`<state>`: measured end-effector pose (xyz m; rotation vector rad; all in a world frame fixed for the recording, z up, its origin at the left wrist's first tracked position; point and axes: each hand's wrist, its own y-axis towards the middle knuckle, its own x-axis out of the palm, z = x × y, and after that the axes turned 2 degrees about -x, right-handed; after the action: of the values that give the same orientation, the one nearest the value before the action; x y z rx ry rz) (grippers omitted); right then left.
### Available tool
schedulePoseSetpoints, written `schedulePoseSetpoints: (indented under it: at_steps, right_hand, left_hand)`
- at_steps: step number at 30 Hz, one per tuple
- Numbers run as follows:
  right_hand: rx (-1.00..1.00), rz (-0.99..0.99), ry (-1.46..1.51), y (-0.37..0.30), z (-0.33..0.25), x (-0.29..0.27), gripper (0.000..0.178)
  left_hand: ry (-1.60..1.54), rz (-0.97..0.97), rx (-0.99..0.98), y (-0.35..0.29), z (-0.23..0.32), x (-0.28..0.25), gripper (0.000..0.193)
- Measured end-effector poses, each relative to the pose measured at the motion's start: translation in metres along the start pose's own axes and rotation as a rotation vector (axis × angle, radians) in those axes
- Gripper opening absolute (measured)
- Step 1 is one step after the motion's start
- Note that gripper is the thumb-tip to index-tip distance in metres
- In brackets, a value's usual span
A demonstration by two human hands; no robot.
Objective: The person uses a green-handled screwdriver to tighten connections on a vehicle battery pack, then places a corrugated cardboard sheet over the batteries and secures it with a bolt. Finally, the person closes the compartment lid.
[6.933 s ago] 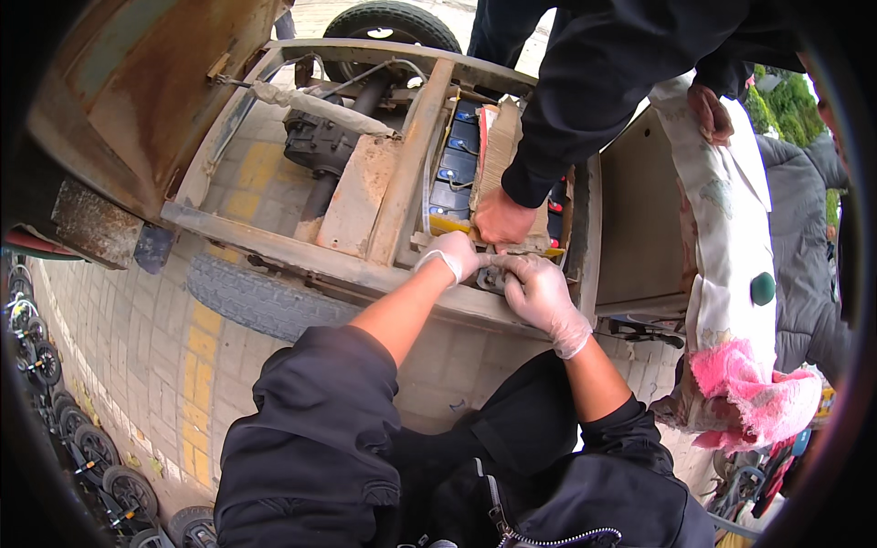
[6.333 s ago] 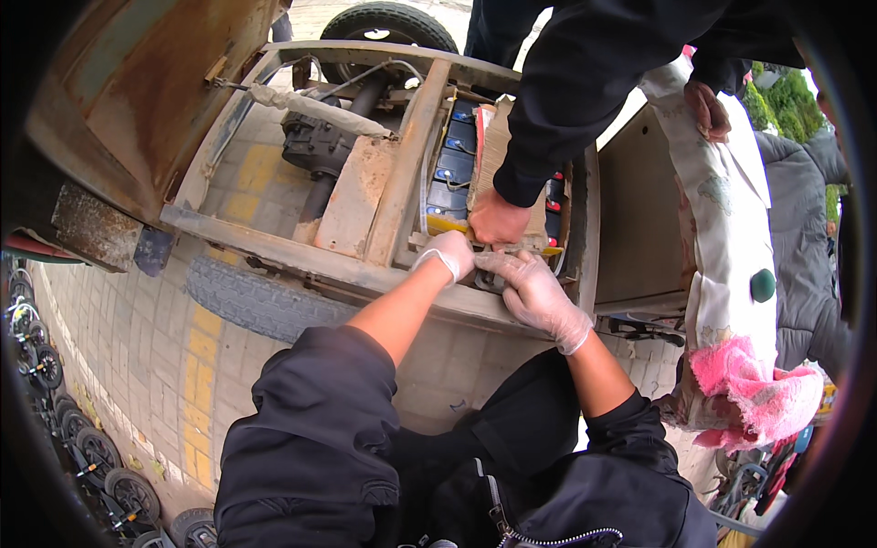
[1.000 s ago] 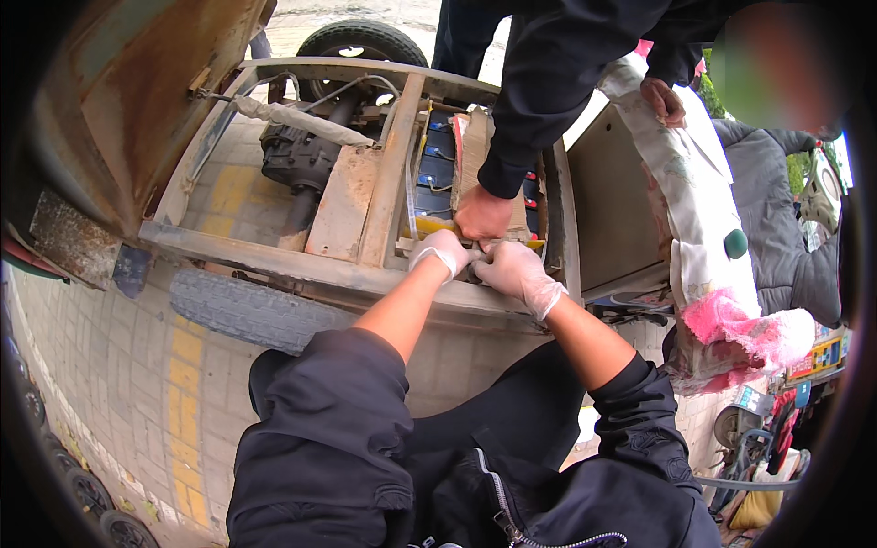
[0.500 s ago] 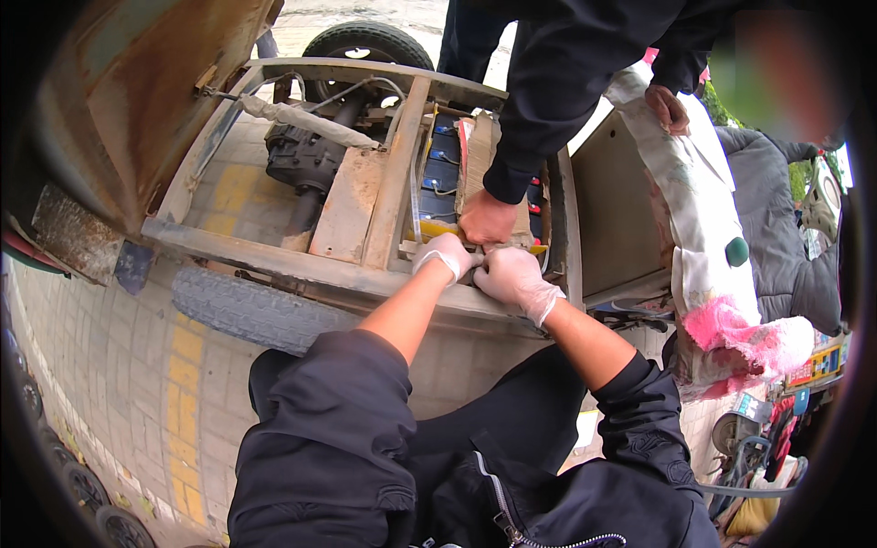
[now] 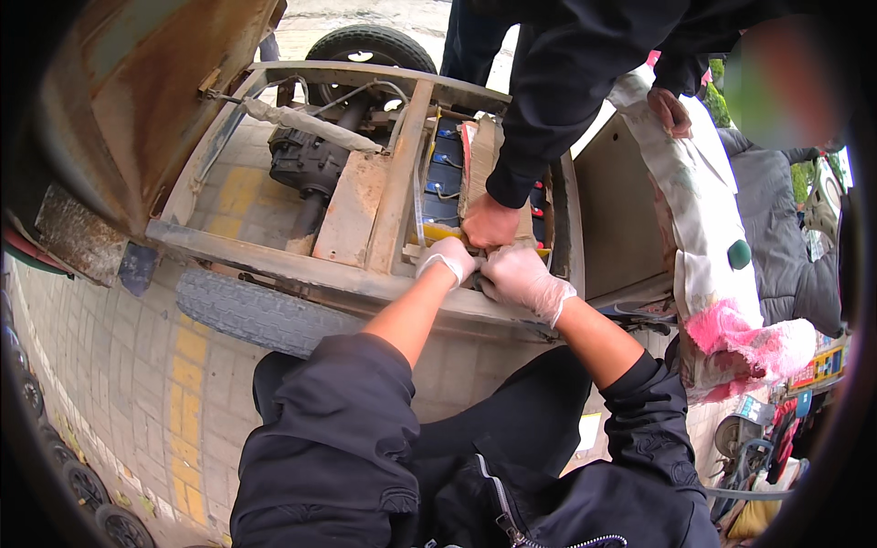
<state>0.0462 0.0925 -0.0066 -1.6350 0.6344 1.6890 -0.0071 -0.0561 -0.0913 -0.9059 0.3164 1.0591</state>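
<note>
My left hand (image 5: pixel 446 262) and my right hand (image 5: pixel 521 278), both in thin whitish gloves, meet at the near rail of a vehicle's metal frame (image 5: pixel 274 252). Their fingers are curled close together, and what they grip is hidden. Just beyond them another person's bare fist (image 5: pixel 491 222) presses down at the same spot, beside a yellow strip (image 5: pixel 437 232). Under that person's arm, a cardboard piece (image 5: pixel 479 166) lies between blue-and-black batteries (image 5: pixel 444 173) with thin wires, set inside the frame.
Left of the batteries sit a rusty flat plate (image 5: pixel 352 205) and a dark axle housing (image 5: pixel 306 164). A grey tyre (image 5: pixel 265 310) runs under the near rail; another wheel (image 5: pixel 370 47) stands beyond. A rusty panel (image 5: pixel 155 100) rises at left. White cloth (image 5: pixel 685 183) and pink cloth (image 5: pixel 749 338) hang at right.
The view has shifted slightly. My right hand has turned a little at the rail, its fingers still curled; my left hand and the other person's fist stay nearly in place.
</note>
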Motion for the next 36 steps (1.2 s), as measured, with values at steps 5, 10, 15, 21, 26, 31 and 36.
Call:
schedulePoseSetpoints:
  at_steps: [5,10,15,21,26,31,36]
  right_hand:
    - [0.452,-0.128,0.344,0.002,-0.01,-0.008,0.028]
    - [-0.023,-0.004,0.081,-0.009,0.006,-0.015,0.031]
    - [-0.104,-0.039,-0.102,-0.003,0.005,-0.011,0.018]
    - [0.399,-0.159,0.277,0.002,-0.013,-0.01,0.03]
    - [0.118,0.032,0.225,-0.011,0.0,-0.008,0.018]
    - [-0.089,-0.01,-0.157,-0.01,0.011,-0.002,0.031]
    - [-0.213,0.286,-0.069,-0.012,0.01,-0.004,0.016]
  left_hand:
    - [0.034,-0.022,-0.002,-0.009,0.004,-0.006,0.067]
    - [0.061,-0.003,0.003,-0.001,0.001,-0.003,0.064]
    - [0.012,0.014,-0.06,0.001,0.001,0.0,0.057]
    - [0.051,-0.006,0.015,-0.004,0.002,-0.002,0.061]
    - [0.039,-0.015,-0.023,-0.002,0.001,-0.002,0.069]
    - [0.027,0.001,0.026,-0.001,0.0,-0.001,0.061]
    - [0.02,0.012,0.004,0.007,-0.003,0.005,0.054]
